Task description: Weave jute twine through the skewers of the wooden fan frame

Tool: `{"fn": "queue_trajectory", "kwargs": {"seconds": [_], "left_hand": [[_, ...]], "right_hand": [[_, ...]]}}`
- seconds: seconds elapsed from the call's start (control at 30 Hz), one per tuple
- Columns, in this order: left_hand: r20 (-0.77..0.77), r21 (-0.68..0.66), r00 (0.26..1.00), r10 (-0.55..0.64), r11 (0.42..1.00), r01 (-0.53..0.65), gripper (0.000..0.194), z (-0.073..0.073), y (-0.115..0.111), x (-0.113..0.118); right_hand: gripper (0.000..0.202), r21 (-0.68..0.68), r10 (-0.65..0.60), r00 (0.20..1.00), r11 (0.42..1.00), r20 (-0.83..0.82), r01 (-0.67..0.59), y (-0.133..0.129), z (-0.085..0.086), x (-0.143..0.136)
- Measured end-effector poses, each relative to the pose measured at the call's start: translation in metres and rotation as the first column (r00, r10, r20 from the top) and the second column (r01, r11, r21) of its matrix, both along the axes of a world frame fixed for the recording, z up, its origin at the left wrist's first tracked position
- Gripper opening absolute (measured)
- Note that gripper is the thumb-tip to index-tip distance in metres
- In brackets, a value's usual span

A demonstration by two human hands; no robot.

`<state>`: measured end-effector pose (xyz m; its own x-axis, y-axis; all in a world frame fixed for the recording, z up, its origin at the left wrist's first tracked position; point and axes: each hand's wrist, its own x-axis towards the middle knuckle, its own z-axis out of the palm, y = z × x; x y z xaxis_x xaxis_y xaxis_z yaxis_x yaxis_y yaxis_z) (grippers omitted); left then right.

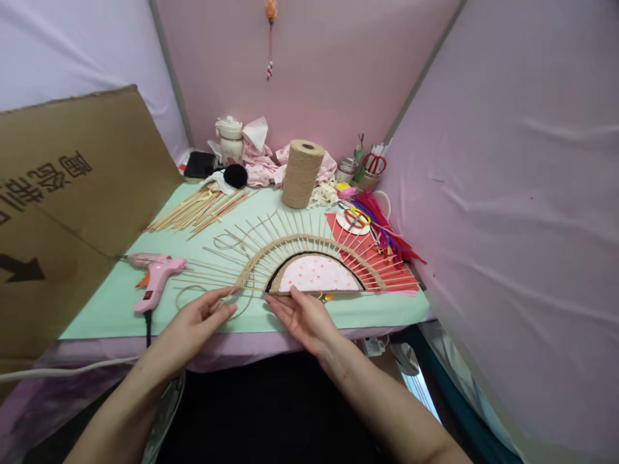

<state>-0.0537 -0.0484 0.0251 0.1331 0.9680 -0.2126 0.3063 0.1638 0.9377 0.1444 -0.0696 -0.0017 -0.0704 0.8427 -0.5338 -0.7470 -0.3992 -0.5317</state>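
Observation:
A half-circle fan of thin sticks (312,243) lies on the table, with twine woven across the sticks in an arched band (271,247). At its centre is a half disc (314,273) covered in white cloth with pink spots and edged in black and tan. My right hand (304,316) grips the straight lower edge of the fan, thumb on top and fingers below. By the left end of the woven band, my left hand (203,317) is closed around the loose twine (182,291), which loops over the tabletop; the exact pinch is hard to see.
A pink glue gun (157,276) lies at the left, beside a large cardboard sheet (72,212). Loose sticks (193,209) and a twine spool (303,174) are behind the fan. Red sheet (401,274), scissors (356,220) and coloured pipe cleaners (382,222) are at the right.

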Motion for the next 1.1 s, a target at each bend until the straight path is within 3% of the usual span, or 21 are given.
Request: {"fn": "queue_trajectory", "kwargs": {"seconds": [0.07, 0.13, 0.2, 0.27, 0.3, 0.4, 0.5, 0.6, 0.7, 0.8, 0.97, 1.1], "left_hand": [[-0.003, -0.033, 1.0, -0.03, 0.999, 0.03, 0.054, -0.002, 0.001, 0.002], [-0.019, -0.056, 0.998, -0.068, 0.996, 0.067, 0.056, -0.004, 0.0, 0.004], [-0.038, -0.064, 0.994, -0.106, 0.993, 0.104, 0.058, -0.006, -0.001, 0.005], [-0.054, -0.072, 0.988, -0.146, 0.987, 0.142, 0.061, -0.008, -0.003, 0.005], [-0.064, -0.076, 0.985, -0.163, 0.984, 0.158, 0.061, -0.008, -0.004, 0.006], [-0.102, -0.07, 0.975, -0.196, 0.979, 0.19, 0.06, -0.009, -0.007, 0.008], [-0.107, -0.054, 0.966, -0.237, 0.971, 0.232, 0.057, -0.012, -0.008, 0.012], [-0.082, -0.034, 0.963, -0.258, 0.966, 0.256, 0.054, -0.014, -0.008, 0.014], [-0.053, -0.05, 0.971, -0.233, 0.972, 0.23, 0.054, -0.012, -0.009, 0.007], [-0.021, -0.101, 0.98, -0.196, 0.976, 0.193, 0.049, -0.006, -0.011, -0.008], [0.005, -0.14, 0.992, -0.129, 0.982, 0.128, 0.035, -0.003, -0.012, -0.027], [0.013, -0.134, 0.983, -0.186, 0.973, 0.186, 0.035, -0.007, -0.017, -0.026]], "right_hand": [[0.016, 0.004, 0.103, 0.994, 0.995, 0.027, -0.103, -0.008, 0.006, 0.009], [0.02, 0.014, 0.286, 0.956, 0.958, 0.066, -0.287, -0.018, 0.013, 0.02], [0.026, 0.014, 0.481, 0.861, 0.872, 0.164, -0.49, -0.027, 0.02, 0.031], [0.027, 0.056, 0.503, 0.777, 0.825, 0.378, -0.562, -0.032, 0.026, 0.039], [0.026, 0.109, 0.437, 0.746, 0.824, 0.502, -0.555, -0.032, 0.027, 0.041], [0.019, 0.332, 0.08, 0.634, 0.798, 0.769, -0.503, -0.022, 0.029, 0.041], [0.016, 0.437, -0.206, 0.42, 0.684, 0.884, -0.585, -0.004, 0.023, 0.029], [0.021, 0.384, -0.372, 0.197, 0.539, 0.907, -0.75, 0.012, 0.009, 0.013], [0.023, 0.298, -0.469, 0.052, 0.469, 0.882, -0.832, 0.02, -0.007, 0.001], [0.024, 0.255, -0.517, -0.035, 0.479, 0.855, -0.84, 0.021, -0.016, -0.004], [0.023, 0.216, -0.553, -0.114, 0.495, 0.825, -0.841, 0.019, -0.017, -0.005], [0.021, 0.206, -0.578, -0.146, 0.499, 0.803, -0.842, 0.022, -0.015, -0.008]]}}
